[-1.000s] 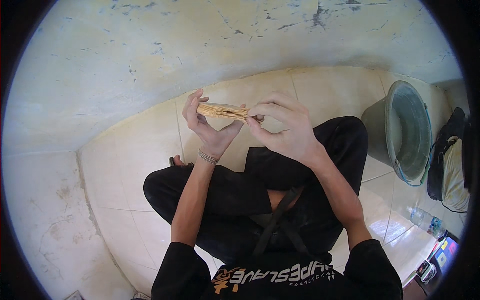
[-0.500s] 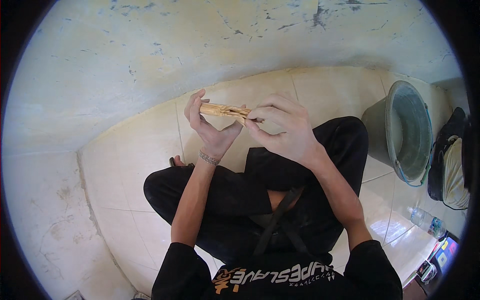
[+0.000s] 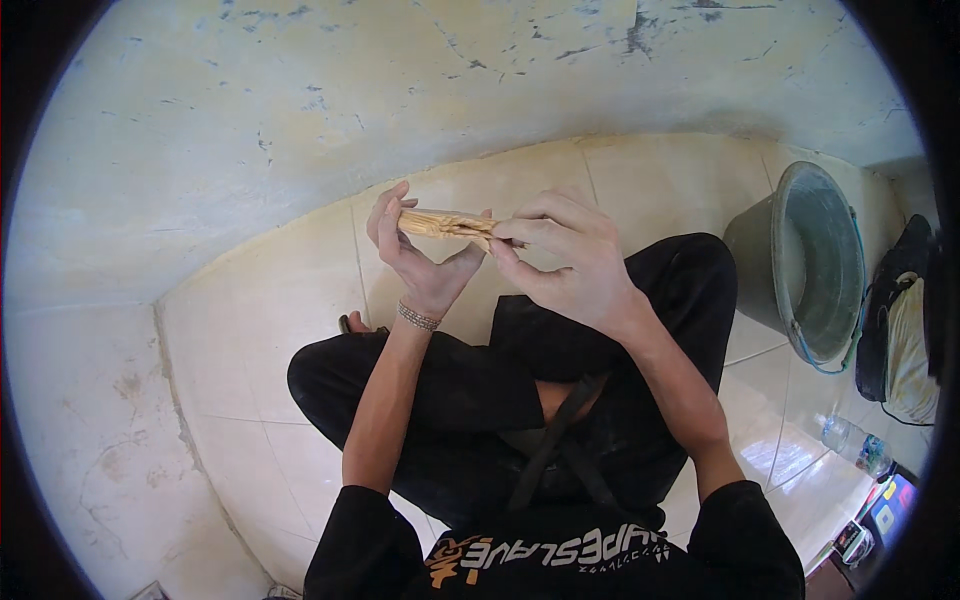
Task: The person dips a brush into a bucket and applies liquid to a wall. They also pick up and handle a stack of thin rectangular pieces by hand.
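A slim tan piece (image 3: 432,223), grained and ridged like carved wood, lies level between my hands above my folded legs. Its left end rests in my left hand (image 3: 420,262), the fingers curled behind that end and the thumb reaching along below it. At its right end my right hand (image 3: 562,250) pinches the rough tip between thumb and fingers. A dark gap runs lengthwise near that tip. Whether anything small is inside the pinch I cannot make out.
At the right stands a grey bucket (image 3: 770,265) with a blue-green handle. Beyond it are a black-and-cream bundle (image 3: 908,340), a clear plastic bottle (image 3: 855,445) and brightly coloured items (image 3: 888,510). A scuffed pale wall (image 3: 330,90) rises close ahead, above the tiled floor (image 3: 260,330).
The tan piece has turned slightly in my hands, so its ridged face shows a little differently. Both hands stay in nearly the same place.
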The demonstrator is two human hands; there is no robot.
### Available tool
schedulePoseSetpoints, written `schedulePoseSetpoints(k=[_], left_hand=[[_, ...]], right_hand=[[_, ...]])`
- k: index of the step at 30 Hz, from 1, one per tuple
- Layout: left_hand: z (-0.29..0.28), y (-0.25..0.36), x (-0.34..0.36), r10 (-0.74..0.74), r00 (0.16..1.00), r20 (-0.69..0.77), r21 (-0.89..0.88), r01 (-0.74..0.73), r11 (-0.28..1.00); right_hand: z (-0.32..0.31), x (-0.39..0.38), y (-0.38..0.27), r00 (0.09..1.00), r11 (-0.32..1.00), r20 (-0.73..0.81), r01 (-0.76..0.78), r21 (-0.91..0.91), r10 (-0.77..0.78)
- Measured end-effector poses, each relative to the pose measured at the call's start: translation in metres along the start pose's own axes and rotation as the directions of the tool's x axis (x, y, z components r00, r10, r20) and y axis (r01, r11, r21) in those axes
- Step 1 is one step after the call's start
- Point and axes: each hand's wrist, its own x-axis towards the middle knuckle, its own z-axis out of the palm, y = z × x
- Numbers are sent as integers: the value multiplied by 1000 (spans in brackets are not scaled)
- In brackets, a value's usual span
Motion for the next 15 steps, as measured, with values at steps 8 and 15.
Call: schedulePoseSetpoints(k=[8, 15], left_hand=[[0, -1, -2, -14, 1000, -14, 15, 14, 1000], [0, 0, -2, 4, 1000, -20, -3, -4, 1000]], right_hand=[[-2, 1, -2, 999, 999, 18, 40, -17, -39], [-2, 1, -1, 1000, 999, 14, -16, 30, 16]])
